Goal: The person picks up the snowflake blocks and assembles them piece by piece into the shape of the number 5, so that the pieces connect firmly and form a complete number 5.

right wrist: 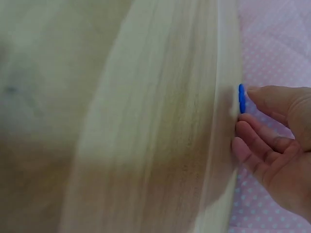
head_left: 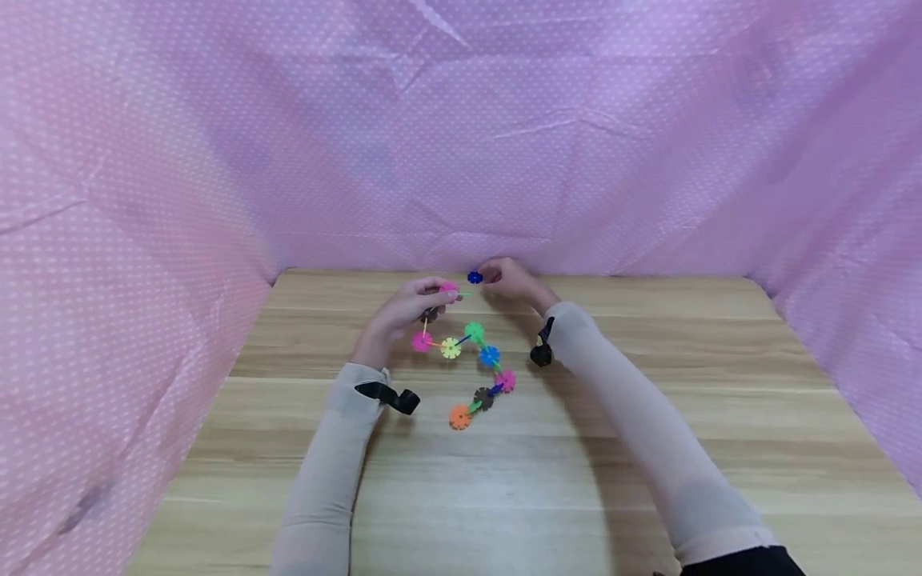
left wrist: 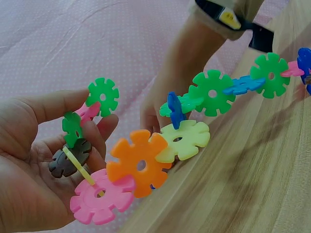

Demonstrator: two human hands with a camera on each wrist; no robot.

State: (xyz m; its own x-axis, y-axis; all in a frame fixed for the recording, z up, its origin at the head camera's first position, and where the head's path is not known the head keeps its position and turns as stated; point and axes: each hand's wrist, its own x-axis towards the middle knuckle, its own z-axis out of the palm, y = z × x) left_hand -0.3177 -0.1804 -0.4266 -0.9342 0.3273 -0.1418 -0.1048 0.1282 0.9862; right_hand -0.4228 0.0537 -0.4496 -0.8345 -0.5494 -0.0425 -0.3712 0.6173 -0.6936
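Observation:
My left hand (head_left: 414, 304) pinches a pink notched plastic disc (left wrist: 89, 113) between thumb and fingers. A green disc (left wrist: 103, 97) sticks out past its fingertips, and a brown disc (left wrist: 70, 158) lies against the fingers. These belong to a chain of interlocking discs, which runs on through another pink disc (head_left: 422, 342), a pale yellow disc (head_left: 450, 348) and a green disc (head_left: 474, 330), ending at an orange disc (head_left: 459, 417). Near the table's far edge my right hand (head_left: 510, 280) holds a loose blue disc (head_left: 475, 278) by its rim with the fingertips; it appears edge-on in the right wrist view.
The wooden table (head_left: 648, 384) reaches back to a pink dotted cloth (head_left: 461, 160) that hangs behind and on both sides. A black strap (head_left: 389, 396) circles the left wrist, and another black strap (head_left: 543, 344) is on the right.

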